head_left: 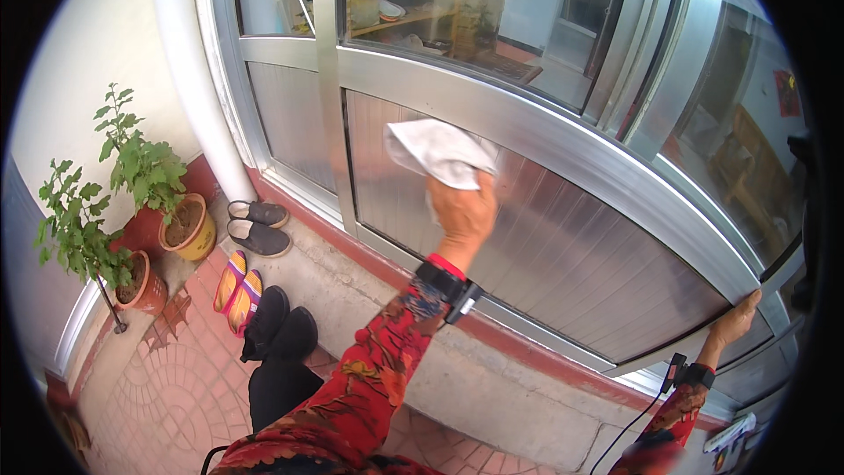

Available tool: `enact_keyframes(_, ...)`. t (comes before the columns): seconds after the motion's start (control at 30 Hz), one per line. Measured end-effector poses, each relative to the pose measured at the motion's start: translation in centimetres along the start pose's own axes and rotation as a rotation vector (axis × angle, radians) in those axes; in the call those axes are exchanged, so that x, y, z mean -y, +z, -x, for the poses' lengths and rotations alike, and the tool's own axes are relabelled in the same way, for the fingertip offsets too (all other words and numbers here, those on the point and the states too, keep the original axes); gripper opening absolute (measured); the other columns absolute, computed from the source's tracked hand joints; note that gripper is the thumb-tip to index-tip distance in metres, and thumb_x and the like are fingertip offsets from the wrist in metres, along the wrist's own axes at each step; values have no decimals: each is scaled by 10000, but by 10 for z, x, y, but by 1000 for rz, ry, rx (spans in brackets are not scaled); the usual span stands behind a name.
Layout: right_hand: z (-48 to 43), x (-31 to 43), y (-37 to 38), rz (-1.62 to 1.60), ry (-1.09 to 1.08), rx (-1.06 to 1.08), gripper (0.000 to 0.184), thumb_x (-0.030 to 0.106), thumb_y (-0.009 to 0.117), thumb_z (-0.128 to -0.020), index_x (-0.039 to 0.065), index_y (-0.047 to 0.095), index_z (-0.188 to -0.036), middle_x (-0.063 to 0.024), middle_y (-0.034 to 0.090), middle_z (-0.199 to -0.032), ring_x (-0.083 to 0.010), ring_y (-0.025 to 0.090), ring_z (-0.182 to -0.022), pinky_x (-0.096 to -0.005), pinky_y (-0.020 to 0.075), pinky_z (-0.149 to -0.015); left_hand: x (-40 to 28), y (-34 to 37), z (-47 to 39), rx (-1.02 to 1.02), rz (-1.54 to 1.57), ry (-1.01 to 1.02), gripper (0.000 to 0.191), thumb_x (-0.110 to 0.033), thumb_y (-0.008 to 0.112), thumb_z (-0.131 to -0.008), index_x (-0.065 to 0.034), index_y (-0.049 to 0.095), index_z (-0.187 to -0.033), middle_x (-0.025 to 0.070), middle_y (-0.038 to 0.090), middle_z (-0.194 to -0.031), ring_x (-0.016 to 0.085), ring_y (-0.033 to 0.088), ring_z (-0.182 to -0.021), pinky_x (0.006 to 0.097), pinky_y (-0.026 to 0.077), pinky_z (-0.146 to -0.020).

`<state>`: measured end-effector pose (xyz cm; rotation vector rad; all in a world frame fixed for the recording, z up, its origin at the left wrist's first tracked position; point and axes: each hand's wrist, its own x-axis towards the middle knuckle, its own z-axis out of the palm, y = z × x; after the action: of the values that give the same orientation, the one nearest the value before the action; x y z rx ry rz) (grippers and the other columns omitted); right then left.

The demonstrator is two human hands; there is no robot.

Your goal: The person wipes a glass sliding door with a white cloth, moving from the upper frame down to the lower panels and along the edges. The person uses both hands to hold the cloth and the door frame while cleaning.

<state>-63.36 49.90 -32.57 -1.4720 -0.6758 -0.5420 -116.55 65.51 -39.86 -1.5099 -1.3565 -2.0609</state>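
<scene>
A white cloth point(442, 150) is bunched in my left hand point(463, 210), raised against the ribbed lower panel point(560, 244) of a metal-framed sliding door. Part of the cloth hangs over the far side of the fingers, which it partly hides. On the right, my right hand point(735, 322) rests against the edge of the door's metal frame point(666, 285), near its lower right corner; it holds no loose thing that I can see. Both wrists wear black straps over red patterned sleeves. Above the panel is the door's glass pane point(455, 6).
Two potted plants, in a yellow pot point(191, 237) and a terracotta pot point(146, 293), stand by the left wall. Dark slip-on shoes point(260, 237) and colourful slippers point(242, 297) lie beside the concrete step point(501, 382). A white pipe point(204, 79) runs down the wall.
</scene>
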Motion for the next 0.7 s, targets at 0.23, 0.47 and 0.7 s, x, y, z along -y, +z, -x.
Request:
enact_keyframes(0.23,-3,-3,1,-76,2,33,785,668,427,-934,-27,620,-1244,-124,665,-1163,-215,593,-1081,-322,425,-961,-22,-3,37,221,236,86,628,-257,687,-784,12,478,-1311,287,509,-1256,476,484,-1166,534,400,-972)
enact_keyframes(0.47,-3,-4,0,15,-35,2,771,656,415,-945,-20,613,-1258,-133,665,-1171,-225,597,-1096,-324,425,-966,111,-29,-12,-7,-65,-326,397,-234,420,-968,64,530,-1205,262,575,-1209,450,508,-1134,501,384,-979)
enact_keyframes(0.7,-5,-5,1,54,-10,-22,768,657,395,-948,-6,607,-1272,-158,658,-1203,-258,594,-1135,-346,422,-978,61,-4,48,-38,-126,-323,440,-241,439,-955,87,536,-1231,293,525,-1296,480,444,-1231,520,321,-1080)
